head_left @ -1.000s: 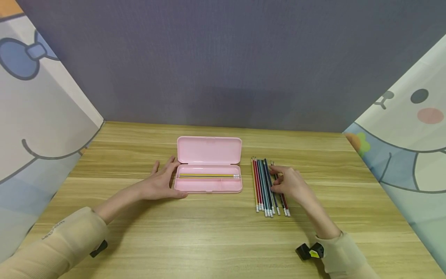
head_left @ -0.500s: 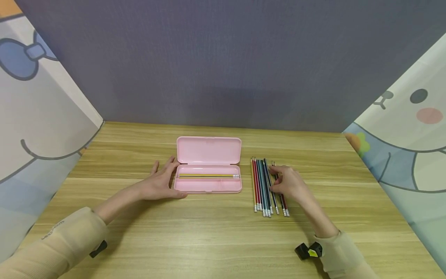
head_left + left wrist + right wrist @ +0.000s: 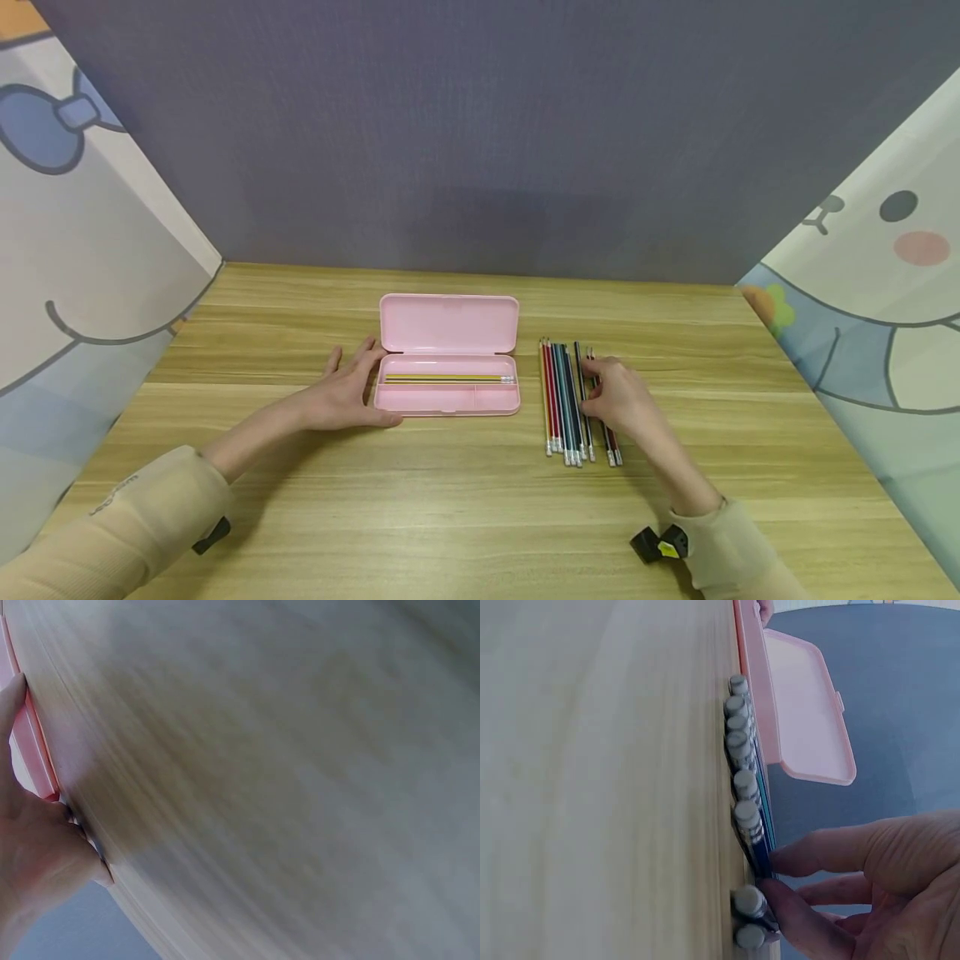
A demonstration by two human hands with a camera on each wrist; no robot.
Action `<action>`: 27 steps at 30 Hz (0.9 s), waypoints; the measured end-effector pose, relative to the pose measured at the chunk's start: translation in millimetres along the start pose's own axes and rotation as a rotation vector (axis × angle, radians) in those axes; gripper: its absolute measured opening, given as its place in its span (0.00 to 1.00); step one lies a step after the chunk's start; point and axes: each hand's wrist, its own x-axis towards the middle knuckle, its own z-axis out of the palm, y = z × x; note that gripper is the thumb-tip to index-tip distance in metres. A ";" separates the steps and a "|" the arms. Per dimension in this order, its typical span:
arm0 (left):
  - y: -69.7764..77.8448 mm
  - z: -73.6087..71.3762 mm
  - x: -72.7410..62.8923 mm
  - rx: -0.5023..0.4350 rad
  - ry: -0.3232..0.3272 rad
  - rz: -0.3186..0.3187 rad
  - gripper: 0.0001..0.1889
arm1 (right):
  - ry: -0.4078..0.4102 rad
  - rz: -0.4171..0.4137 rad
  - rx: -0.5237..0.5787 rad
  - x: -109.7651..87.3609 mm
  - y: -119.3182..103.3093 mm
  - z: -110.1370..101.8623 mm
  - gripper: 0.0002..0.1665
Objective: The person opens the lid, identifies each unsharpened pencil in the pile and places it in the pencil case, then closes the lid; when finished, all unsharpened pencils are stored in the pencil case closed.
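Note:
An opened pink pencil case (image 3: 420, 402) lies on the table, its lid tipped back. Yellow-striped pencils (image 3: 446, 378) lie in its long rear compartment. My left hand (image 3: 345, 395) rests spread at the case's left end, thumb along the front edge; the left wrist view shows the thumb against the pink wall (image 3: 36, 742). To the right of the case, several pencils (image 3: 558, 400) lie side by side, eraser ends toward me. My right hand (image 3: 621, 396) pinches a dark blue pencil (image 3: 756, 832) between thumb and forefinger at the row's right side. Its other fingers are partly hidden.
Two more pencils, dark and red (image 3: 612, 446), lie apart under the right hand. The wood-grain table (image 3: 450, 508) meets a grey panel (image 3: 480, 150) behind. Cartoon-printed cloths (image 3: 900, 333) flank both sides.
The dark blue pencil has turned: its far end has shifted right, away from the row, and its eraser end slightly left. The left hand and case stay in place.

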 end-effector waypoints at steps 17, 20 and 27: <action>-0.3 -0.1 -1.3 -0.001 -0.002 -0.005 0.49 | -0.050 0.079 0.105 0.2 1.4 -3.0 0.48; 0.4 -0.7 -1.8 -0.006 0.000 -0.005 0.49 | -0.028 0.043 0.050 -0.1 0.8 -1.7 0.48; 1.3 -1.4 -1.9 -0.007 -0.008 0.000 0.50 | -0.047 0.055 0.075 2.8 0.0 -2.6 0.48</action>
